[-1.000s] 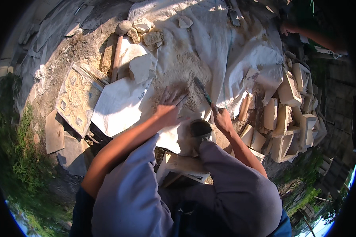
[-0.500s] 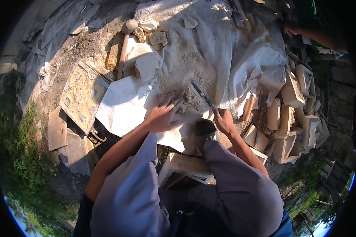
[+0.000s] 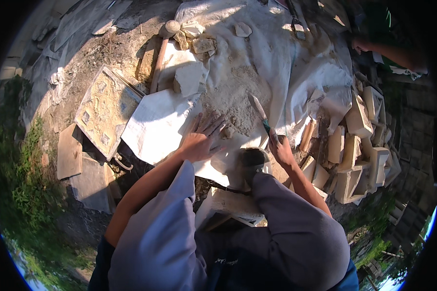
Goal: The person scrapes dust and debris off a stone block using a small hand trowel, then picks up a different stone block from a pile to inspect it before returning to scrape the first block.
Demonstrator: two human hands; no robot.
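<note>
My left hand [image 3: 201, 140] lies flat with fingers spread on the pale sheet [image 3: 153, 128], at the left edge of a heap of pale sand or powder [image 3: 235, 92]. A small lump [image 3: 228, 131] sits by its fingertips. My right hand [image 3: 280, 149] is closed round a narrow metal blade tool [image 3: 260, 110] with a green part near the grip; its exact kind is unclear. The blade points up and left, over the heap's right side. Between my hands, near my knees, is a dark round thing [image 3: 252, 157] that I cannot make out.
A wooden mallet [image 3: 162, 53] lies beyond a pale block [image 3: 189, 79]. On the left is a sand-covered tray [image 3: 102, 109]. Several pale cut stone pieces [image 3: 359, 116] are piled at right, near a wooden handle [image 3: 307, 136]. Another person's arm [image 3: 388, 52] shows at far right.
My right hand has drawn slightly back and right, and the blade has swung toward the right, off the heap's middle. My left hand stays in place with its fingers more spread.
</note>
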